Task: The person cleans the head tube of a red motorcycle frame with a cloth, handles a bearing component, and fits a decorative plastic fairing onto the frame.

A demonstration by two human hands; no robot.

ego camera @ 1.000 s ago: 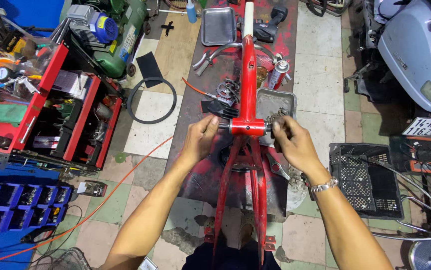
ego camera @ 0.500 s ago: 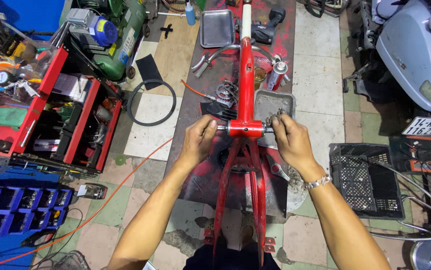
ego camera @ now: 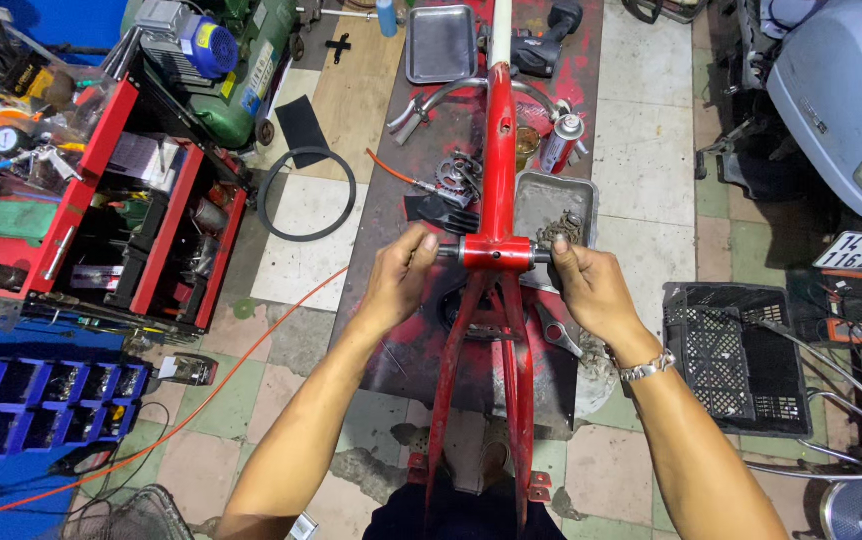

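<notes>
Both hands sit at the bottom bracket shell point(ego camera: 496, 252) of the red frame point(ego camera: 497, 150): my left hand point(ego camera: 398, 283) curls its fingers around the axle stub at the shell's left end, my right hand point(ego camera: 591, 290) pinches the stub at the right end, a watch point(ego camera: 648, 367) on that wrist. I see the frame running straight away from me along the dark mat point(ego camera: 401, 350), head end far, rear stays point(ego camera: 481, 400) coming back toward my body, so the shell's short axis lies crosswise, left to right, squarely between the hands, each equally close. Just beyond the right hand lies a metal tray point(ego camera: 551, 200) of small parts; a spray can point(ego camera: 561, 143) stands past it. A red toolbox point(ego camera: 101, 220) is well off to the left.
</notes>
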